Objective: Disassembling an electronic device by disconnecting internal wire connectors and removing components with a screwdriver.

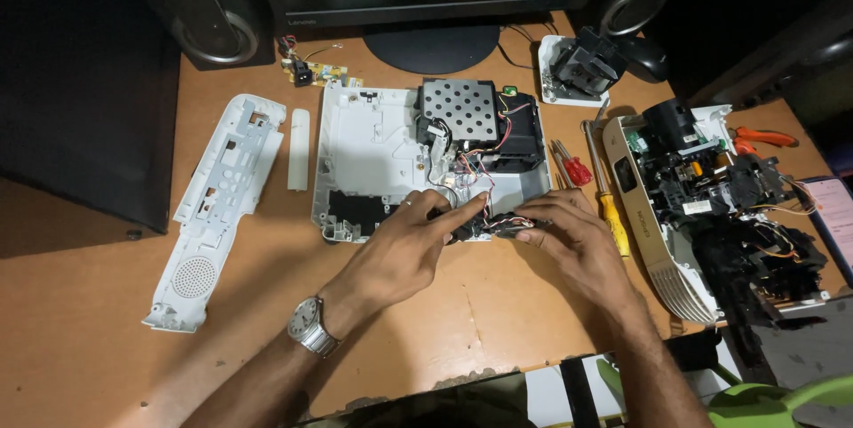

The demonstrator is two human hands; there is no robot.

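Observation:
An opened white device casing lies on the brown desk, with a perforated metal box and red and black wires inside. My left hand, a watch on its wrist, reaches to the casing's front edge with the index finger pointing at a small black part. My right hand pinches that same black part from the right side. Thin wires run from the part up into the casing.
A long white cover panel and a narrow white strip lie at the left. Screwdrivers with red and yellow handles rest to the right, beside a dismantled black-and-white assembly. A monitor stand and speakers sit behind.

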